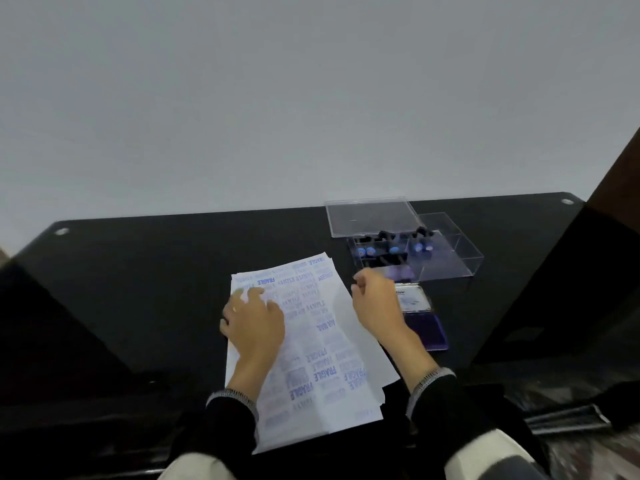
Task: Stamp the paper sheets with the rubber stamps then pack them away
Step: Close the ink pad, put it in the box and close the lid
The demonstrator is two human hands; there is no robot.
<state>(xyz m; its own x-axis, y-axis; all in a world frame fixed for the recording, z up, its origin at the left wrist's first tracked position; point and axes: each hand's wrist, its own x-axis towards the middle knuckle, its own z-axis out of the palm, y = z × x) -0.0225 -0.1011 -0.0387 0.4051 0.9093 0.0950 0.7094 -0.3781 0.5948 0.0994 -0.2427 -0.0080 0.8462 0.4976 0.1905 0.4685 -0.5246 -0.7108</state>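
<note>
Blue-stamped paper sheets (311,344) are pressed flat by the open left hand (254,323) while the right hand (375,299), loosely curled and seemingly empty, is poised near the clear stamp box (446,261); packing away appears due next.

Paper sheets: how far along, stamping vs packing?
Stamping looks done: paper sheets carry blue prints. Stamps sit in the clear box. Left hand rests on the sheets; right hand hovers. Left: open ink pad, box lid, sheets.
</note>
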